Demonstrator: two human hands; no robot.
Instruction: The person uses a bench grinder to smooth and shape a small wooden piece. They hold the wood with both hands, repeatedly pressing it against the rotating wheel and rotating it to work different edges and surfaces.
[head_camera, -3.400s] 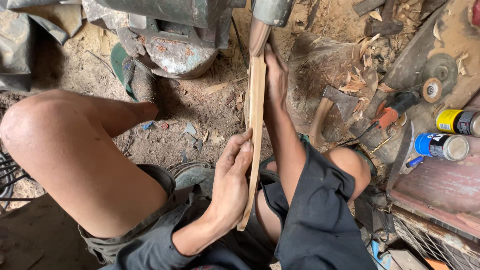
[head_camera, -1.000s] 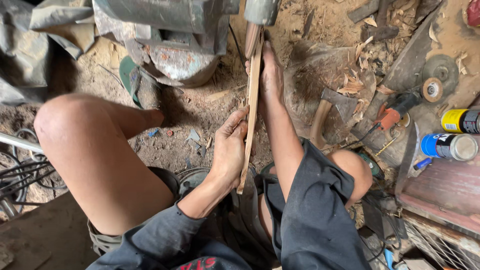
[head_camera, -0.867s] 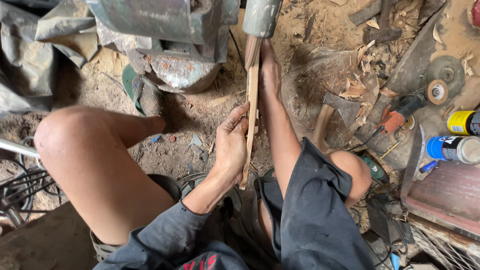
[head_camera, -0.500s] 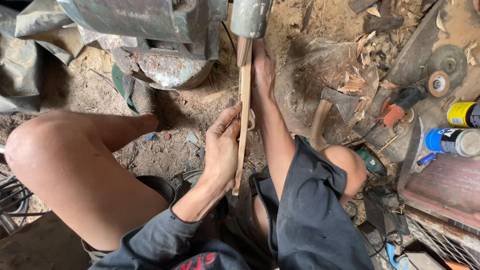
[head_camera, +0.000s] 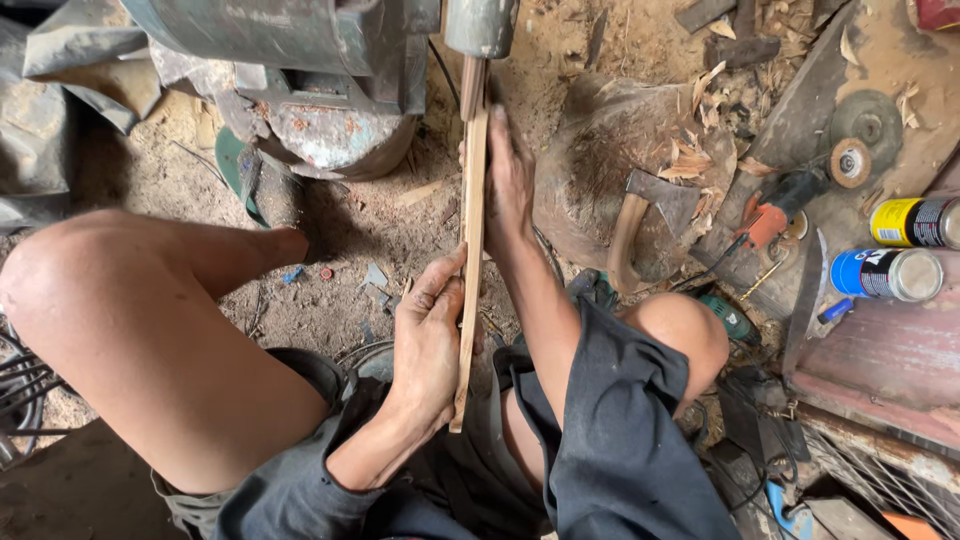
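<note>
**Both hands hold wooden strip against sanding drum**

Dirt workshop floor, littered with wood chips and sawdust, seen from above; person sits low with bare knees spread, dark shorts nearest the camera.

Near centre: left hand (head_camera: 428, 345) wraps the near end of a thin wooden strip (head_camera: 468, 270), fingers curled around it, thumb along the edge. Strip stands on its edge and runs from just above the lap away toward the far side.

Mid scene: right hand (head_camera: 510, 175) lies flat along the right face of the strip, fingers stretched out, palm pressing it. Not a closed fist, but clearly in contact and holding the strip steady.

Far centre: far end of the strip meets a grey sanding drum (head_camera: 481, 25) at the top edge. Left of it sits a rusty metal machine body (head_camera: 330, 90).

Right of the right forearm: hatchet (head_camera: 650, 215) with wooden handle rests on a worn stump (head_camera: 600, 150). Further right, an orange-and-black power tool (head_camera: 775, 210), two spray cans, one yellow (head_camera: 915, 222), one blue (head_camera: 885, 275), lying on their sides on a rusty metal sheet (head_camera: 880, 350). Grinding disc (head_camera: 866, 118) far right.
</note>
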